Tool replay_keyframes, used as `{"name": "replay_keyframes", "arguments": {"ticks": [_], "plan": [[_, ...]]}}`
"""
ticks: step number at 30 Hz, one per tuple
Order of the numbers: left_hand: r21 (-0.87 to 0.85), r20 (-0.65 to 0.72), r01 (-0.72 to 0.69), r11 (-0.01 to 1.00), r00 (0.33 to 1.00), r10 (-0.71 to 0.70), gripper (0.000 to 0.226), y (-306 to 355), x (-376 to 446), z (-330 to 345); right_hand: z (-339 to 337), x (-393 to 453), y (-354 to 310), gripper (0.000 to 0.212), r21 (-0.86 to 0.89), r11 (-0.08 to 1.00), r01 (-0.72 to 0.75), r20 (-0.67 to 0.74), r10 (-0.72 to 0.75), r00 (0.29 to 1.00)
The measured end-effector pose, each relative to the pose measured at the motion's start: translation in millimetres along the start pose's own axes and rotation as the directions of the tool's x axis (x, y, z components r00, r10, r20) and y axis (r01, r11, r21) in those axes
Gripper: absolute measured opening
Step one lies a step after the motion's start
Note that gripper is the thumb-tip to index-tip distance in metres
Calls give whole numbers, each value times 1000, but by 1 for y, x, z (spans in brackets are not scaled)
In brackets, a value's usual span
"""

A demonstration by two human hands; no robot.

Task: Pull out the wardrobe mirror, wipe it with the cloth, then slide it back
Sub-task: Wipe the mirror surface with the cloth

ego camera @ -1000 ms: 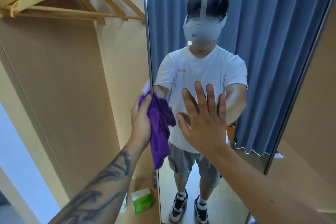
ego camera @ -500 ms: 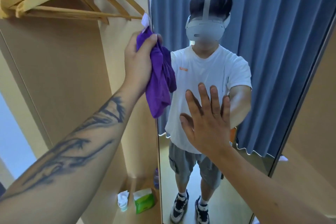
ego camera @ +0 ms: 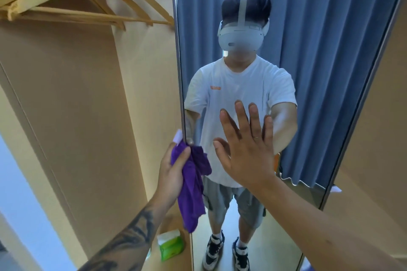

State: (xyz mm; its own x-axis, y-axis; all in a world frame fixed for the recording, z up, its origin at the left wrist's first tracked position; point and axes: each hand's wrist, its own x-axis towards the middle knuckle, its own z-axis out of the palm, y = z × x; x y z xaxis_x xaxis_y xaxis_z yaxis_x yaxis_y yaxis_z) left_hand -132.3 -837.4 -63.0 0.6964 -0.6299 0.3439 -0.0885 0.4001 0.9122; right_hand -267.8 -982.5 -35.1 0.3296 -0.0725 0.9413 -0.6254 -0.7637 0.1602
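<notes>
Mirror (ego camera: 308, 116) is pulled out of the wardrobe and stands tall right in front of me, taking up most of the head view. Its left edge runs down just past the fingers of my left hand.

My left hand (ego camera: 171, 174) is clenched around the purple cloth (ego camera: 191, 189), thumb over the bunched top, and the cloth sits right at the mirror's left edge. Most of the fabric hangs loose below my fist, draped over the lower part of the glass. A little white tag pokes out just above my fingers.

My right hand (ego camera: 246, 149) is flat against the glass just to the right of the cloth, fingers straight and spread, pointing up, not gripping anything. There's a ring on one finger. The two hands are near each other but not touching.

In the glass beyond my hands you get my reflection: white t-shirt, grey shorts, dark-and-white sneakers, headset on, with blue curtains (ego camera: 330, 61) behind.

Left of my cloth hand is the open wardrobe (ego camera: 77, 105), plain tan panels. Well above that hand, wooden hangers (ego camera: 88, 2) hang in a bunch, their tips reaching almost to the mirror's edge. Below my left hand, on the wardrobe floor, there's a green and white pack of tissues (ego camera: 170, 246) sitting just beside the mirror's bottom edge. To the right of my right arm is another tan panel past the mirror's frame.
</notes>
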Motion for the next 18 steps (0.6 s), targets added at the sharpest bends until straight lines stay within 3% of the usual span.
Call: {"name": "replay_keyframes", "arguments": {"ticks": [2, 4, 7, 11, 13, 16, 18], "plan": [[0, -21, 14, 1000, 1000, -14, 30, 0, -3, -1, 0, 0, 1, 70, 0, 1000, 5, 3, -5, 1000], [24, -55, -62, 998, 997, 63, 34, 21, 8, 7, -1, 1, 3, 69, 0, 1000, 13, 5, -13, 1000], [8, -66, -214, 977, 975, 214, 8, 77, 34, 25, -2, -1, 4, 71, 2, 1000, 17, 28, -17, 999], [-50, -62, -294, 955, 955, 291, 12, 127, 56, 36, -6, 0, -1, 72, 7, 1000, 0, 58, -1, 998], [-37, -54, -290, 956, 956, 288, 20, 119, 54, 34, -8, -3, -7, 73, 20, 999, -34, 72, 33, 997], [-50, -25, -218, 975, 976, 217, 7, 73, 37, 23, -11, -23, -15, 78, 36, 998, -45, 139, 40, 989], [-31, -34, -148, 989, 989, 147, 10, 32, 17, 11, -11, -41, -17, 80, 16, 999, -32, 186, 29, 982]]}}
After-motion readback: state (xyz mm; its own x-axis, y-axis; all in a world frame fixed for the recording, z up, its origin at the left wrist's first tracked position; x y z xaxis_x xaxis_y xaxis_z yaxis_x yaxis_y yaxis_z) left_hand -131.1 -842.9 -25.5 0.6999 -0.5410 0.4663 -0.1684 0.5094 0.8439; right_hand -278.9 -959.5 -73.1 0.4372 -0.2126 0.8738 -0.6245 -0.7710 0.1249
